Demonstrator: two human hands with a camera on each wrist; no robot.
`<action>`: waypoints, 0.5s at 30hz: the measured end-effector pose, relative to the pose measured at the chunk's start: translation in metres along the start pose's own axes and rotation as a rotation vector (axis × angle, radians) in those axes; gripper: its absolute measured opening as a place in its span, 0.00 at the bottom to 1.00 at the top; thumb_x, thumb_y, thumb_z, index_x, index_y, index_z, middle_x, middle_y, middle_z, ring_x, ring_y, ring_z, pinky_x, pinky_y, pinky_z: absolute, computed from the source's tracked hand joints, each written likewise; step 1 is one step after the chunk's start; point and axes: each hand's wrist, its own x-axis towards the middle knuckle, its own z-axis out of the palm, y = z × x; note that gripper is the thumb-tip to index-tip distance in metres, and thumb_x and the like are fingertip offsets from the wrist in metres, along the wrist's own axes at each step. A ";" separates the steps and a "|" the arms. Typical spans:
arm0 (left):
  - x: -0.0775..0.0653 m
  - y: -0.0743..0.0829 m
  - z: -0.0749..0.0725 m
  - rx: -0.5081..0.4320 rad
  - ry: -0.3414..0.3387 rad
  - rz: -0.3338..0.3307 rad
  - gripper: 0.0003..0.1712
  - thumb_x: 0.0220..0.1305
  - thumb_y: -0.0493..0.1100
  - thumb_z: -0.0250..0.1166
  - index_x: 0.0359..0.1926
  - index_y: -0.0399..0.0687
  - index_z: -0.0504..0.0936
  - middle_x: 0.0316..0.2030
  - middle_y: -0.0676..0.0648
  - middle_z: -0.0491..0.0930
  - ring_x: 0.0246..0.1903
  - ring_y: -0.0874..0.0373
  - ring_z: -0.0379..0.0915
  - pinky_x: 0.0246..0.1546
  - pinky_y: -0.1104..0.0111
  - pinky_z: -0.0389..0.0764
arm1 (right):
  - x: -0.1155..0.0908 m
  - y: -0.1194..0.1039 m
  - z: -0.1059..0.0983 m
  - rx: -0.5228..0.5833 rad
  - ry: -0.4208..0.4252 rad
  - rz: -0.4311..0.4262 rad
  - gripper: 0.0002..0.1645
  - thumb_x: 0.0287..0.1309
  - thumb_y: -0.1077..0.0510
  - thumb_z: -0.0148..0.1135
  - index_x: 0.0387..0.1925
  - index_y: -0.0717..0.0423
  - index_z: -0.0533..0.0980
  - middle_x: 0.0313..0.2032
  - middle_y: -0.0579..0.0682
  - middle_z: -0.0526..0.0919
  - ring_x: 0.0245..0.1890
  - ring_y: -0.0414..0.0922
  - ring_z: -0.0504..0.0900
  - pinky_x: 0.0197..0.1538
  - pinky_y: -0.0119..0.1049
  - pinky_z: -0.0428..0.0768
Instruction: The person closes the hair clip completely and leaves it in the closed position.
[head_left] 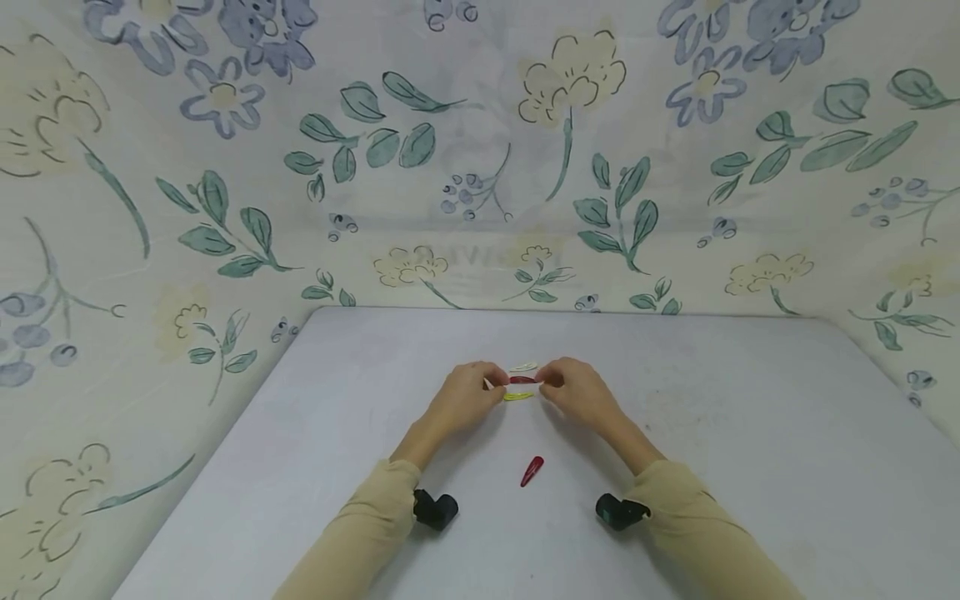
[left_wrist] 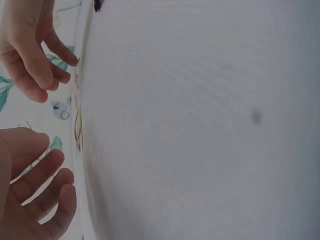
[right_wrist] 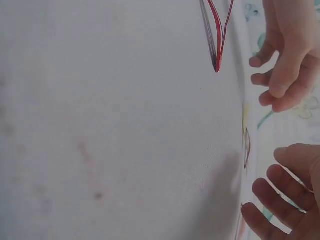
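Between the two hands lie three snap hair clips in a column: a white hair clip (head_left: pixel 523 367) farthest off, a dark red hair clip (head_left: pixel 522 380) in the middle and a yellow hair clip (head_left: pixel 518 397) nearest. My left hand (head_left: pixel 469 397) is at the left ends of the clips, fingers loosely bent. Opposite it, my right hand (head_left: pixel 579 392) hovers by their right ends. Both wrist views show the fingers of each hand spread apart with nothing pinched. Closer to me a second red hair clip (head_left: pixel 532 471) lies slanted, also visible in the right wrist view (right_wrist: pixel 218 40).
The clips lie on a white tabletop (head_left: pixel 337 383). Flower-patterned cloth (head_left: pixel 480 125) hangs behind the table and at both sides. Black wrist cameras (head_left: pixel 435 510) sit at the cuffs of both sleeves.
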 end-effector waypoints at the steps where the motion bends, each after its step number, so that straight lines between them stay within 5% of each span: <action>1: -0.001 0.000 0.000 -0.008 0.000 0.006 0.07 0.63 0.38 0.64 0.42 0.44 0.85 0.35 0.50 0.82 0.34 0.58 0.74 0.35 0.67 0.76 | -0.002 0.001 -0.001 0.002 0.001 -0.008 0.10 0.61 0.60 0.64 0.44 0.55 0.82 0.42 0.50 0.84 0.41 0.45 0.79 0.48 0.41 0.80; 15: -0.031 0.002 -0.006 -0.093 -0.073 0.099 0.09 0.61 0.40 0.66 0.43 0.44 0.85 0.40 0.51 0.83 0.37 0.59 0.75 0.36 0.67 0.76 | -0.032 0.009 -0.010 0.072 -0.031 -0.063 0.11 0.60 0.60 0.66 0.45 0.54 0.82 0.40 0.46 0.85 0.43 0.44 0.81 0.48 0.40 0.81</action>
